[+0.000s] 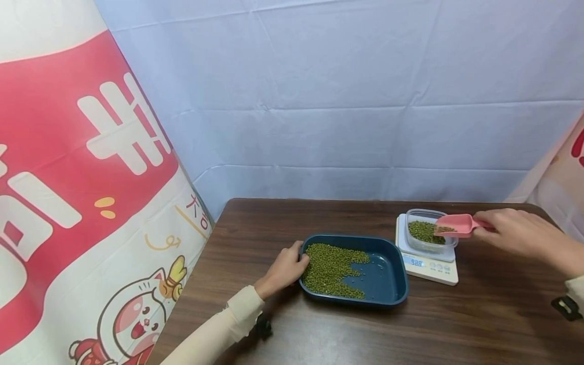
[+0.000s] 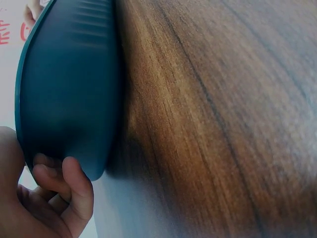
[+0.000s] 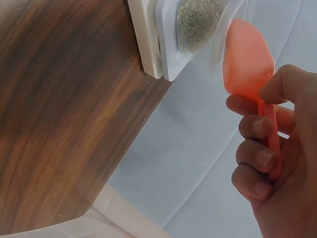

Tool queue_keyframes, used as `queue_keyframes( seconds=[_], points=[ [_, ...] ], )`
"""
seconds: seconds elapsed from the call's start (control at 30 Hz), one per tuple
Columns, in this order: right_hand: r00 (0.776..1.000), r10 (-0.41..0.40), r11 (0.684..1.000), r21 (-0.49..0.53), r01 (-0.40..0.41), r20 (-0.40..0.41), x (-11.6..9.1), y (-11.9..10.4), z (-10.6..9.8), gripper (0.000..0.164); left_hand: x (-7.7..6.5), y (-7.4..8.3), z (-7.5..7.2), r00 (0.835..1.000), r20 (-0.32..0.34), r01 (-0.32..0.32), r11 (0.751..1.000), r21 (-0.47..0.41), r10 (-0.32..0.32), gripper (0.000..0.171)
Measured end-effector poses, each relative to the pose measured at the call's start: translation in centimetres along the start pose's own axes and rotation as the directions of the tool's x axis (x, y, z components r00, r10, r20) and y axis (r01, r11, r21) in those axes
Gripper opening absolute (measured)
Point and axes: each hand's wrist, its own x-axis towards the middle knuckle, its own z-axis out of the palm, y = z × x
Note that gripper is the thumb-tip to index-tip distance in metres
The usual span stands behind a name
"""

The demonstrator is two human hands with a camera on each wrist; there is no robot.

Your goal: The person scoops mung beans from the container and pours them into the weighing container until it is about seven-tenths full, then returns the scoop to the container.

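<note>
My right hand [image 1: 515, 230] grips the handle of a pink scoop [image 1: 463, 222], its fingers wrapped round it in the right wrist view. The scoop tilts over a clear plastic container [image 1: 449, 249] partly filled with green mung beans [image 1: 424, 231]; some beans lie at the scoop's lip. Beneath the container is a white kitchen scale [image 1: 438, 272] with a lit display, its digits hard to read. At the left end of a dark blue tray [image 1: 385, 276], my left hand [image 1: 285, 267] holds the rim. Mung beans [image 1: 326, 268] cover the tray's left part, and its right floor shows bare with a few strays.
Tray and scale stand side by side on a dark wooden table [image 1: 328, 334]. A pale cloth [image 1: 328, 101] hangs behind the table's back edge. On the left hangs a printed red and white banner [image 1: 59, 126].
</note>
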Motion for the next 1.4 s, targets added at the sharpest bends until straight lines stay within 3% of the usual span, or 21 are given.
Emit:
queue_keyframes(
  seconds=[0.37,1.4],
  points=[
    [0.999,0.0,1.0,-0.001,0.0,0.037,0.1,-0.2,-0.3,0.025,0.1,0.0,0.0,1.0,0.001,0.003,1.0,0.007,-0.003,0.042],
    [0.998,-0.035,0.999,0.013,0.036,-0.055,-0.2,-1.2,-0.2,0.028,-0.1,-0.1,0.1,1.0,0.012,-0.004,1.0,-0.002,0.004,0.044]
  ],
)
